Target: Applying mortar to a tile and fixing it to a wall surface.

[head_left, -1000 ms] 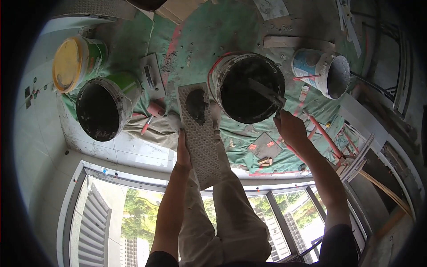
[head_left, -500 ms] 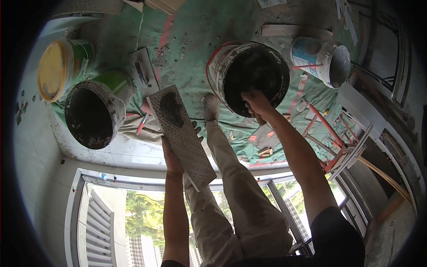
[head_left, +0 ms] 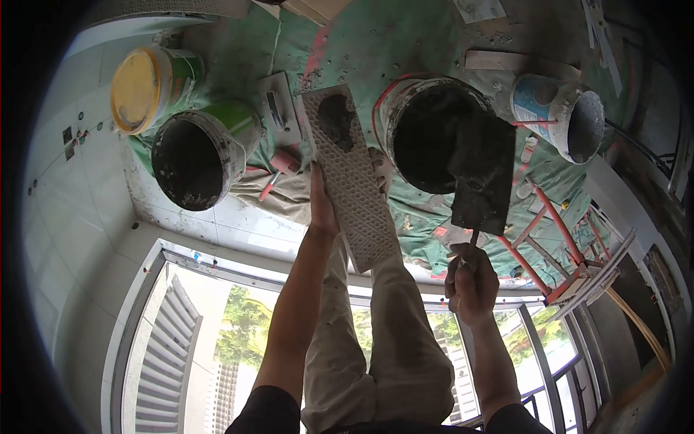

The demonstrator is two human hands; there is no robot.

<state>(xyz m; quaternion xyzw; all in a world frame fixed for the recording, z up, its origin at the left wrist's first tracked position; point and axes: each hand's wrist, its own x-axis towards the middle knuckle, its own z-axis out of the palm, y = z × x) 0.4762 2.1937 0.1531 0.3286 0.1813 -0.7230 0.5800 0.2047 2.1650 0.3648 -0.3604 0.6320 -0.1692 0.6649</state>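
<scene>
My left hand (head_left: 324,199) grips a long tile (head_left: 354,192) by its sides, its bumpy back facing up. A dark patch of mortar (head_left: 337,121) sticks to the tile's far end. My right hand (head_left: 473,283) is closed round the handle of a trowel (head_left: 499,163), whose broad blade carries a heap of dark wet mortar (head_left: 473,155). The blade overlaps the right side of a large bucket (head_left: 387,137) with a dark inside. Between the tile and the trowel there is a gap.
At left stand a bucket with a yellow lid (head_left: 135,90) and an open, mortar-smeared bucket (head_left: 238,130). A notched-looking flat trowel (head_left: 287,119) and a red-headed mallet (head_left: 285,161) lie near them. A blue-white bucket (head_left: 535,98) and a red-legged stand (head_left: 557,217) are at right. Windows run behind my legs.
My right hand has come up out of the large bucket and back toward me, bringing the mortar-loaded trowel into sight. The left hand still holds the tile; the whole view has shifted.
</scene>
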